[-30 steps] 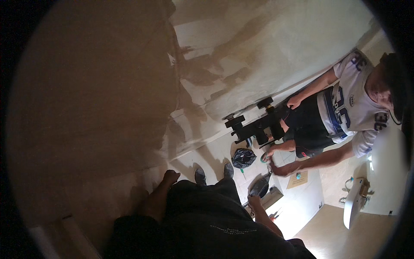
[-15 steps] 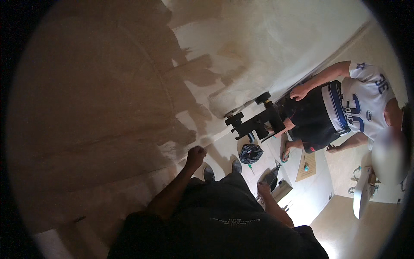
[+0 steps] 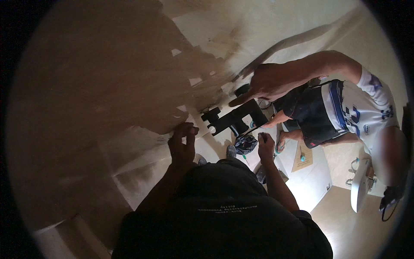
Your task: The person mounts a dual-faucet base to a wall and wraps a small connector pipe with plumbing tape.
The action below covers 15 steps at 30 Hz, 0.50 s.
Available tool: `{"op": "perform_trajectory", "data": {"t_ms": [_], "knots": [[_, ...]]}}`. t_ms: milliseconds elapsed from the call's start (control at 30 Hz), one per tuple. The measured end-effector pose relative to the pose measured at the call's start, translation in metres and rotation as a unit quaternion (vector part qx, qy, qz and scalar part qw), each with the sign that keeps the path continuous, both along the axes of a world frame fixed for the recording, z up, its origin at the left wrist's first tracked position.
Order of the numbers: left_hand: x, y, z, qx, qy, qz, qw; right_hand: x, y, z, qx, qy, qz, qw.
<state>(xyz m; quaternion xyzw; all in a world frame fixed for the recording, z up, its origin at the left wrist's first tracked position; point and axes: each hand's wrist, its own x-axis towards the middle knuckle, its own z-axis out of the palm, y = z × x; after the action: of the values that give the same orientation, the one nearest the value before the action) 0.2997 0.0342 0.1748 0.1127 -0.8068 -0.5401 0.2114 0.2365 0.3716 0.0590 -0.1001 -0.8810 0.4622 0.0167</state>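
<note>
The left hand [image 3: 181,146] was loosely curled; the right hand's [image 3: 266,149] grip couldn't be told. One black bag [image 3: 246,145] was seen mid-frame.

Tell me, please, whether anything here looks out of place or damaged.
Nothing looks plainly damaged. The crumpled black plastic bag stands out: it lies on the pale floor close to the person's shoe, loose clutter where feet might catch.

The bracket [image 3: 231,120] and bag [image 3: 246,145] are black, the jersey [image 3: 354,107] blue-striped white.
</note>
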Motion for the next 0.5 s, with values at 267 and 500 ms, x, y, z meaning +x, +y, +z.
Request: {"op": "perform_trajectory", "data": {"t_ms": [267,500], "knots": [[-0.001,0.015,0.038,0.07,-0.034,0.024,0.997,-0.05,-0.015,0.052,-0.052,-0.027,0.092,0.994],[-0.006,0.028,0.053,-0.013,-0.051,0.03,0.998,-0.07,-0.021,0.073,-0.102,-0.052,0.192,0.975]]}}
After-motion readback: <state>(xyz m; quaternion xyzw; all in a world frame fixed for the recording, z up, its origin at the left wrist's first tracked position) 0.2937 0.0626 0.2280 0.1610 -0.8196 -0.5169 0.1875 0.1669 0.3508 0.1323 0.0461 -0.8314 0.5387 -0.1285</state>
